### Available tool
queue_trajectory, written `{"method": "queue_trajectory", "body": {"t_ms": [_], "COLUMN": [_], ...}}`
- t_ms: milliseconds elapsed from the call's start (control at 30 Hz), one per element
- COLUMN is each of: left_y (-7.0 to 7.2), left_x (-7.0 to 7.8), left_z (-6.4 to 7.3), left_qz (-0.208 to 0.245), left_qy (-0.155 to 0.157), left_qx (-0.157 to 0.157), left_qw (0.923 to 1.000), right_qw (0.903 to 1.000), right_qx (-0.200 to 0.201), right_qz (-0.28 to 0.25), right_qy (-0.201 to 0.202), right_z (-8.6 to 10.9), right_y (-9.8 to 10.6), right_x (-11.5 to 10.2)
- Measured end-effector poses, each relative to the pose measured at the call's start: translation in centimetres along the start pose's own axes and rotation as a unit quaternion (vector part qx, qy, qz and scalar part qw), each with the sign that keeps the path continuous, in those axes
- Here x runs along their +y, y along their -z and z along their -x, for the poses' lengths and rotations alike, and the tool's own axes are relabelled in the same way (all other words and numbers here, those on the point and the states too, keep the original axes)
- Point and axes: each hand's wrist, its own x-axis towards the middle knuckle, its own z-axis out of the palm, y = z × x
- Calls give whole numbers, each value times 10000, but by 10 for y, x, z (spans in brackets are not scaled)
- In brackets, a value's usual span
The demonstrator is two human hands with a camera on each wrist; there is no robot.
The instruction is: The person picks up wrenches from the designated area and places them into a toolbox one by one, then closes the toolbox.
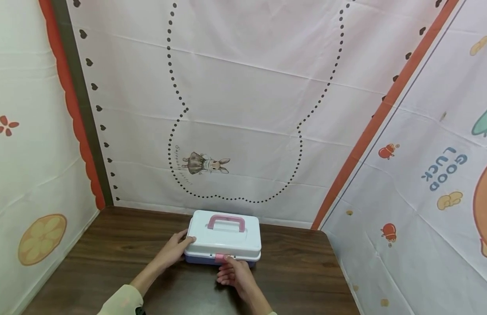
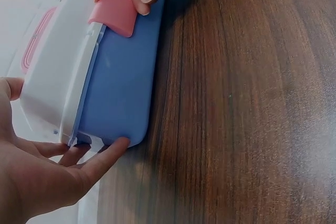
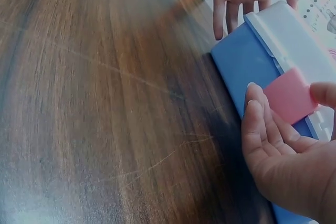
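A closed storage box with a white lid [image 1: 224, 229], a blue base [image 2: 118, 77] and a pink carrying handle [image 1: 227, 217] stands on the brown wooden table. At its left end is my left hand [image 1: 175, 249], the thumb on the lid and the fairly straight, spread fingers [image 2: 107, 160] against the side. My right hand [image 1: 238, 275] is at the front and pinches the pink latch [image 3: 290, 96]. Its thumb [image 3: 323, 94] presses the latch's upper edge, while the index finger lies by the lower part and the other fingers curl loosely.
The wooden table top [image 1: 302, 271] extends around the box. Printed white cloth hangs behind the table [image 1: 243, 109], on the left [image 1: 31, 175] and on the right [image 1: 416, 175]. The box stands close to the back cloth.
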Motion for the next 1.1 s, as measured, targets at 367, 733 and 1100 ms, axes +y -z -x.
{"method": "queue_trajectory", "body": {"t_ms": [367, 733, 1100], "left_y": [-2, -2, 4], "left_x": [-5, 2, 0], "left_z": [-1, -2, -2], "left_qz": [74, 100, -422], "left_qy": [115, 4, -145], "left_qx": [2, -12, 286], "left_qw": [9999, 9999, 9986], "right_qw": [9999, 9991, 9881], "right_qx": [41, 327, -750], "right_qz": [130, -31, 1107], "right_qy": [76, 276, 759], "right_z": [1, 6, 32], "right_y": [0, -12, -45], "right_x": [4, 8, -2]}}
